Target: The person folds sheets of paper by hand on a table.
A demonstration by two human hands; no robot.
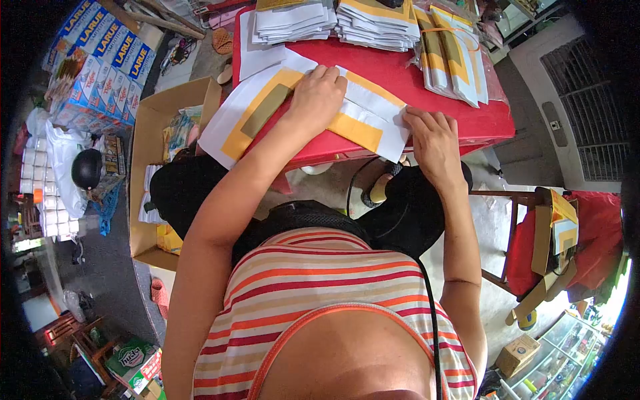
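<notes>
A white paper piece with yellow bands, folded into a strip [370,110], lies at the near edge of the red table [467,127]. My left hand [320,97] rests at the strip's left end, its fingers bent and pressed together on the paper. At the other end, my right hand [433,137] grips the strip's edge with curled fingers; the thumb is mostly hidden. Left of the strip, partly under my left forearm, lies a flat white sheet [227,130] printed with a yellow frame and an olive rectangle.
Stacks of folded papers [293,27] [377,30] line the table's far side, beside a banded bundle [450,57]. An open cardboard box [150,127] stands left of my legs. A chair with red cloth [593,233] is at right, beer cartons [100,73] at far left.
</notes>
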